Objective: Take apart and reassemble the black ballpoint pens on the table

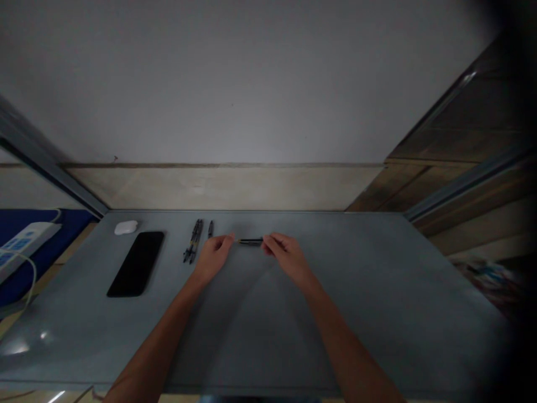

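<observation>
A short black pen [250, 241] with a thin pale tip pointing left lies level between my hands, above the grey desk [356, 313]. My right hand [287, 257] pinches its black end between thumb and fingers. My left hand [213, 258] has its fingertips at the thin tip and seems to pinch it there. Just beyond my left hand lie a bundle of black pens [193, 241] and a small dark pen part [210, 228], neither touched by it.
Farther left on the desk are a black smartphone [135, 263] and a white computer mouse [126, 227]. Past the desk's left edge, a white power strip [25, 246] with a cable rests on blue cloth. A pale wall rises behind the desk.
</observation>
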`<state>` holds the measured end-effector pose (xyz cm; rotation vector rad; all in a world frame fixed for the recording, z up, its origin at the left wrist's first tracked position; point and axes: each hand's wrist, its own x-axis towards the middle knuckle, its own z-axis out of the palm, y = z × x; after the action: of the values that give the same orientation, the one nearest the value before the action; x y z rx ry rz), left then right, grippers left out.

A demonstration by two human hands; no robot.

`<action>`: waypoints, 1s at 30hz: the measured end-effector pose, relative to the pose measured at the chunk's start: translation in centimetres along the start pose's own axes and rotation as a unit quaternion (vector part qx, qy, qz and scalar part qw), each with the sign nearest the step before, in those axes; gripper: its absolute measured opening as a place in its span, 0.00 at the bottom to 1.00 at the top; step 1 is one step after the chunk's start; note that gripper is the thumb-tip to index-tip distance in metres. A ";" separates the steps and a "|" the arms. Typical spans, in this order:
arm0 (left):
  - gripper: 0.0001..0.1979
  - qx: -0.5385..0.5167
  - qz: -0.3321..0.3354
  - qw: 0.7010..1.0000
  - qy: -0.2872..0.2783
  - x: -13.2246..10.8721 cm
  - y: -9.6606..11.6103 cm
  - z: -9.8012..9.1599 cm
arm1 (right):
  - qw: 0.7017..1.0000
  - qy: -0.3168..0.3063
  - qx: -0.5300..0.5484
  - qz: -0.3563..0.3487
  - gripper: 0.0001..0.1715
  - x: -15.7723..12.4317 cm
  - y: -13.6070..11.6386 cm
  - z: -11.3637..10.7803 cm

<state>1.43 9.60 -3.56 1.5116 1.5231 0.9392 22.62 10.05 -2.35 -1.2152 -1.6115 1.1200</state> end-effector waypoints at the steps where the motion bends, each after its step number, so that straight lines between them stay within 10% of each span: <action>1: 0.24 -0.010 -0.003 1.000 0.002 0.0 -0.1 0.0 | 1.000 -0.001 0.003 -0.004 0.21 0.0 -0.1 0.0; 24: 0.27 -0.183 -0.075 0.980 0.007 0.2 -0.3 0.1 | 1.000 -0.012 0.016 0.007 0.24 0.0 0.4 0.1; 30: 0.27 -0.202 -0.078 0.976 -0.004 0.1 0.0 -0.1 | 1.000 -0.007 0.016 -0.008 0.12 0.1 0.6 0.2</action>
<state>1.38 9.70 -3.51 1.0888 1.3242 1.0714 22.57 10.18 -2.94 -1.1751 -1.6059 1.1432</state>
